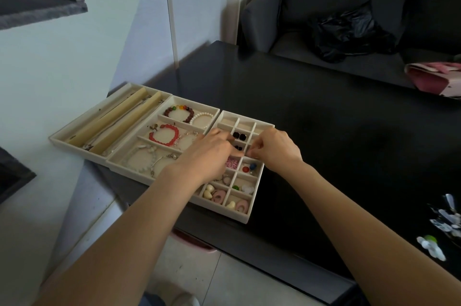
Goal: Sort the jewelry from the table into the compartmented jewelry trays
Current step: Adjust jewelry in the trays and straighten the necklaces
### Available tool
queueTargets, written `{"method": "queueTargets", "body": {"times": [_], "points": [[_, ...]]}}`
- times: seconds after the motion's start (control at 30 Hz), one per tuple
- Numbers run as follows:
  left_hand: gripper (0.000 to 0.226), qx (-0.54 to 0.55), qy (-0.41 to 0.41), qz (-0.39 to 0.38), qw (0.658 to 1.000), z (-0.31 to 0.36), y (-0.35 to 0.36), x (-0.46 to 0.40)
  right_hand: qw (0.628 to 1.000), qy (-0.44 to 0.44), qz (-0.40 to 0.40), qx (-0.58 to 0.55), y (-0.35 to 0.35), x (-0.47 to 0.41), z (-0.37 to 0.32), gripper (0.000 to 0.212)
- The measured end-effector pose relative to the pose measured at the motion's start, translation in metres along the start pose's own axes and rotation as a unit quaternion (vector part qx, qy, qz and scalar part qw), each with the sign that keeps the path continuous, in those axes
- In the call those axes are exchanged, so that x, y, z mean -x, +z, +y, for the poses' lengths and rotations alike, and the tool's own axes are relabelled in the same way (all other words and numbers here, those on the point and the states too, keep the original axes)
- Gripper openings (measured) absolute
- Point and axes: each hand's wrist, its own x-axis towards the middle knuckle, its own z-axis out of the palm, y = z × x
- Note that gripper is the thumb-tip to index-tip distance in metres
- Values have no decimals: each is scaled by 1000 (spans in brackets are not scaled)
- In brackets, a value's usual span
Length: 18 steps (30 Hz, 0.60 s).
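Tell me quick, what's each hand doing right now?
Left hand: fingers curled over the small-compartment tray; whether it holds anything cannot be told.
Right hand: fingertips pinched together, apparently on something too small to identify.

Three trays sit side by side on the table (311, 106): roll tray (74, 128) left, bracelet tray (149, 146) middle, grid tray (252, 206) right.

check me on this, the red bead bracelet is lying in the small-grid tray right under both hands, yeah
Not quite. The head view shows the red bead bracelet in the middle tray with the long compartments, left of the hands. Both hands, left hand and right hand, are over the small-grid tray.
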Motion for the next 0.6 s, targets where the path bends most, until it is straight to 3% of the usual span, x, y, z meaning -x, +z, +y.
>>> {"method": "queueTargets", "body": {"times": [0.2, 0.43, 0.6], "points": [[64, 12, 1, -11, 1000, 0, -1, -1, 1000, -22, 14, -5, -15, 2, 8, 7], [60, 6, -1, 1, 1000, 1, 0, -2, 992, -85, -46, 86, -17, 10, 7, 17], [58, -18, 11, 14, 1000, 1, 1, -2, 989, -91, -86, 80, -13, 13, 4, 19]]}}
